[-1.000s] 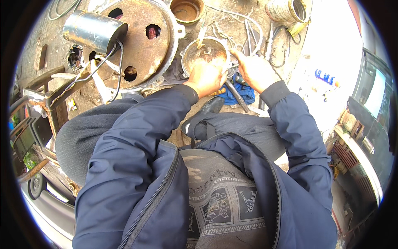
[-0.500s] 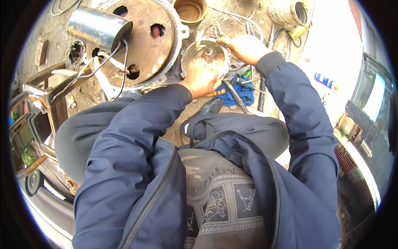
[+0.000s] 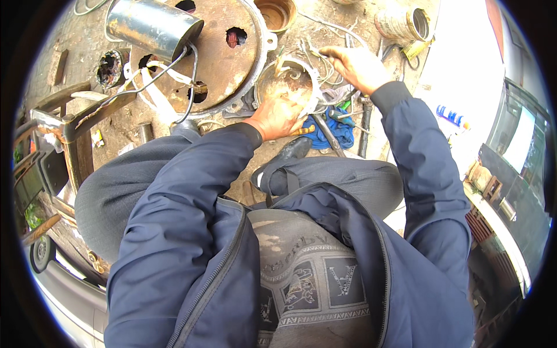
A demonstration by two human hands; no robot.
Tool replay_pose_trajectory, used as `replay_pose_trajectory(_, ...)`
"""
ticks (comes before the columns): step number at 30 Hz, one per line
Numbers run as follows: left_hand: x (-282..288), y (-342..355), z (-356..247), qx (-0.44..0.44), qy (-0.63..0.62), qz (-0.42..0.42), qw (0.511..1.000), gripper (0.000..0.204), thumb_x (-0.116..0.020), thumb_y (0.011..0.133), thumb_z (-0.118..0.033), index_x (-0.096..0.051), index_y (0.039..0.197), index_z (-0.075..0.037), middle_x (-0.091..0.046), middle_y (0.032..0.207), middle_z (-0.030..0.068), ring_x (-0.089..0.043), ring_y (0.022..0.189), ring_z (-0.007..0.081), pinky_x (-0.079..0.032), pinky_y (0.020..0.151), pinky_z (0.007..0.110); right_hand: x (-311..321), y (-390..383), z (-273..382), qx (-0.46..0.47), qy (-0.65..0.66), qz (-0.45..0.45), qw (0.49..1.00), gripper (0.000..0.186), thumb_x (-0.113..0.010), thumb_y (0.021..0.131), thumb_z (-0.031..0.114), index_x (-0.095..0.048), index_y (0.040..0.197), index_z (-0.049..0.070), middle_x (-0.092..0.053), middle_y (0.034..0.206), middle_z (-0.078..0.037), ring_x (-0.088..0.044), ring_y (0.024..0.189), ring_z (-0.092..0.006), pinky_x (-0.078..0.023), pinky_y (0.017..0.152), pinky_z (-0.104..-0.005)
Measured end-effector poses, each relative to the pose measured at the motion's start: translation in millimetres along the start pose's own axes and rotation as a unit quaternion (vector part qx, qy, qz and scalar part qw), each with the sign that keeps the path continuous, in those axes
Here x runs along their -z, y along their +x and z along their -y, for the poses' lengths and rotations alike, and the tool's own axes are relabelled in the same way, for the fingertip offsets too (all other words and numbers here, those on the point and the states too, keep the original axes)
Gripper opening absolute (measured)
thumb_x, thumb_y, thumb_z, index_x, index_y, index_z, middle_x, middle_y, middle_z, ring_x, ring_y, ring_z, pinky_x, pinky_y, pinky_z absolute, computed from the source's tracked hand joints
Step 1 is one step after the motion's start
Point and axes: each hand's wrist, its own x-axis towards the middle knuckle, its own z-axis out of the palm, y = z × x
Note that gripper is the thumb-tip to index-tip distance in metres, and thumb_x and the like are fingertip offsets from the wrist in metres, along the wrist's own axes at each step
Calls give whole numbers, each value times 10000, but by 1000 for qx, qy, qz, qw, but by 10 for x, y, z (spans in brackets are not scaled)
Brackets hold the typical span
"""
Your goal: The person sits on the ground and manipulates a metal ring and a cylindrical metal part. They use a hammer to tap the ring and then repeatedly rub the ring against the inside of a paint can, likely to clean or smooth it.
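My left hand (image 3: 274, 116) grips the near rim of a round, dirty metal housing (image 3: 267, 76), its fingers curled inward. Pale leads (image 3: 280, 62) rise from the housing's far side. My right hand (image 3: 357, 69) is raised just beyond the housing's right, fingertips closed near a tangle of pale wires; whatever they pinch is too small to name. Below the housing, a dark metal bar (image 3: 328, 134) and yellow-handled tool (image 3: 301, 130) lie by a blue cloth (image 3: 342, 136).
At left, a dark cylinder (image 3: 151, 28) with cables sits on a large rusty holed plate (image 3: 217, 66), beside a rusty frame (image 3: 81, 127). A rusty bowl (image 3: 271, 14) is above; a pale can (image 3: 397, 24) and blue tube (image 3: 449, 116) are at right.
My right hand left the housing's right rim and moved up toward the wires beyond it. My left hand stayed on the housing, shifting slightly down-left. The surroundings shifted slightly in view.
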Motion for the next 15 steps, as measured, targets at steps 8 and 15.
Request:
replay_pose_trajectory(8,20,-125,-173,1,0,39,999,456,-728,940,-163,-599,1353,-20,-628,1238,189,-686,1054,401,-589,867,492,-239,-815,569,-46,29,-91,994,470,-586,1015,91,-580,1483,131,-729,985,-247,-719,903,-434,-569,812,-520)
replay_pose_trajectory(15,104,-217,-249,0,-6,100,995,434,-765,912,-171,-640,1295,-10,-666,1162,209,-702,1026,419,-584,872,501,-552,-981,658,12,-26,-115,993,478,-597,993,72,-588,1468,114,-715,876,-207,-710,793,-400,-559,713,-509)
